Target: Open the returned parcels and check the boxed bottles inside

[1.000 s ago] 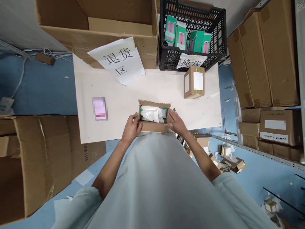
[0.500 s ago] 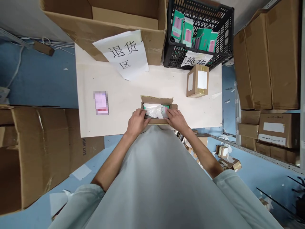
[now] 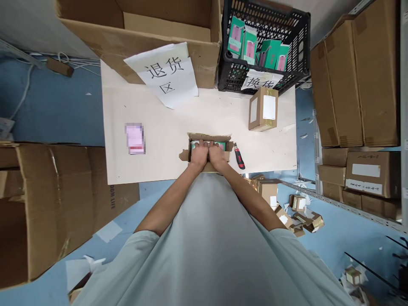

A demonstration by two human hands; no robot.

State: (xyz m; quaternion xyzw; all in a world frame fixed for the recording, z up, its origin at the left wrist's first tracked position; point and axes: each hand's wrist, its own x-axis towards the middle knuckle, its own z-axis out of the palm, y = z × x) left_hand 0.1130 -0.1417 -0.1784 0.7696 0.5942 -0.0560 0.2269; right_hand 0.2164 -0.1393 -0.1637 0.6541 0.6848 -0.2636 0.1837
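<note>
Carton [image 3: 208, 137] with its flaps spread sits at the near edge of the table [image 3: 159, 127], right in front of you, and a green box [image 3: 222, 145] lies inside it. Your left hand [image 3: 199, 156] and right hand [image 3: 217, 156] are together, side by side, fingers reaching down into the carton; whether they are clamped on the green box or only resting against it, I cannot tell, because your own knuckles hide the contact. The step in hand looks like getting hold of the contents, and the next move, I judge, calls for a firm grip from both hands and care around the flaps. By count, you have one open carton, one green box showing in it, one knife [image 3: 239, 157] just right of it, one taped box [image 3: 269, 109], one crate [image 3: 236, 78] with four green packs [image 3: 249, 46] that I can make out, one big box [image 3: 204, 63] at the back, two paper signs [image 3: 161, 76] and one blurred pink item [image 3: 135, 138] to the left.
</note>
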